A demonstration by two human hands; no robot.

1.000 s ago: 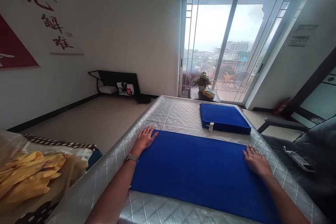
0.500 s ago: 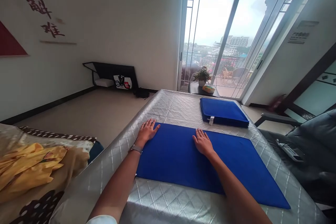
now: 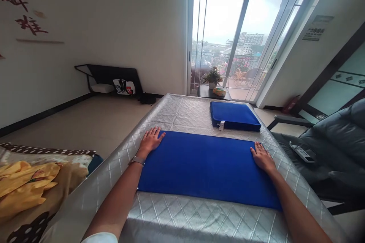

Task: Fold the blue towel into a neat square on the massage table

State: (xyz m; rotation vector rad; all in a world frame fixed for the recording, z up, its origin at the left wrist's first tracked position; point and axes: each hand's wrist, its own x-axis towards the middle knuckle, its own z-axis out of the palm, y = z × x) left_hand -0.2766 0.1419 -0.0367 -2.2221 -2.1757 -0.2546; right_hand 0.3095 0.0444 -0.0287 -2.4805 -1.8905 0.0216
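Observation:
A flat blue fabric panel [image 3: 202, 167] lies spread across the silver quilted table cover [image 3: 182, 212]. My left hand [image 3: 151, 140], with a watch on its wrist, rests open on the panel's far left corner, fingers stretched away from me. On the far right corner lies my right hand [image 3: 264, 157], palm down with fingers extended. Neither hand grips anything. Behind the panel sits a stack of folded blue fabric pieces [image 3: 235, 115], a white tag [image 3: 221, 125] hanging from its near side.
To the left, a yellow cloth [image 3: 28, 182] lies on a brown blanket. A black armchair [image 3: 336, 144] holding a white power strip [image 3: 302, 152] stands at the right. Beyond the table, a potted plant [image 3: 212, 78] sits on a chair before the sliding glass doors [image 3: 248, 19].
My right hand has slid across the panel from its middle to the far right corner. My left hand stays at the left corner. The view has shifted slightly right.

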